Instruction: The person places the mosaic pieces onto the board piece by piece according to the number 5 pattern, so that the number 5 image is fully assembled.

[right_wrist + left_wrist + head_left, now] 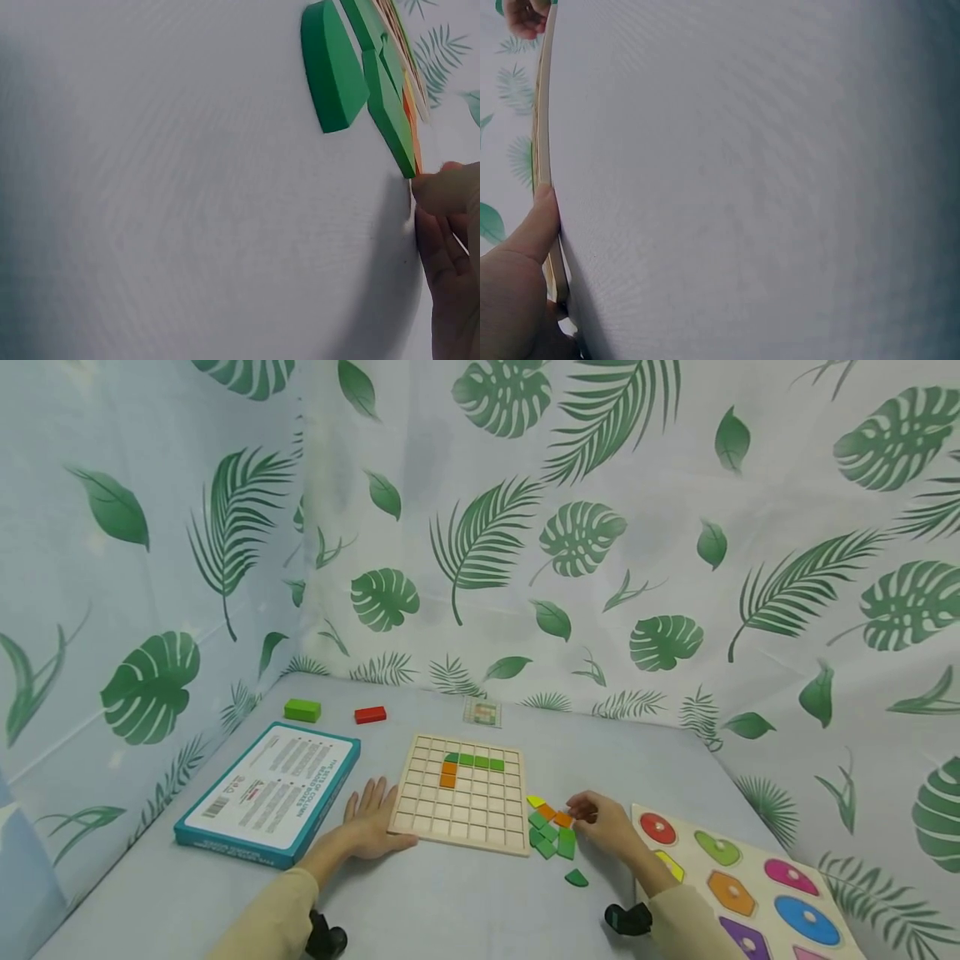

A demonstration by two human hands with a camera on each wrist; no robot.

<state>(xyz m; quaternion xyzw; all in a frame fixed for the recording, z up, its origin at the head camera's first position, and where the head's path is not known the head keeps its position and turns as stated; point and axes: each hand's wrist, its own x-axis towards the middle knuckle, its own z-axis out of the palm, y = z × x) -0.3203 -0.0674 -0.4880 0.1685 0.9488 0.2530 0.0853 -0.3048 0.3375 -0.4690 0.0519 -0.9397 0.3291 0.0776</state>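
Note:
A wooden grid board (480, 810) lies on the table with a row of green tiles (480, 762) and two orange tiles (447, 774) in its cells. My left hand (371, 822) rests at the board's near left corner, fingers straight, the thumb along the near edge; the left wrist view shows that thumb (536, 229) against the board's side. At a loose pile of green tiles (546, 835) right of the board, my right hand (603, 827) pinches an orange square tile (562, 819) by its right side. A green quarter-round tile (331, 71) lies nearer me.
A teal-edged box (273, 789) lies at the left. Behind stand a green block (302, 710) and a red block (371, 715), with a small pattern card (482, 712) beyond the board. A board of coloured shapes (693, 885) lies under the right forearm. Leaf-patterned cloth walls enclose the table.

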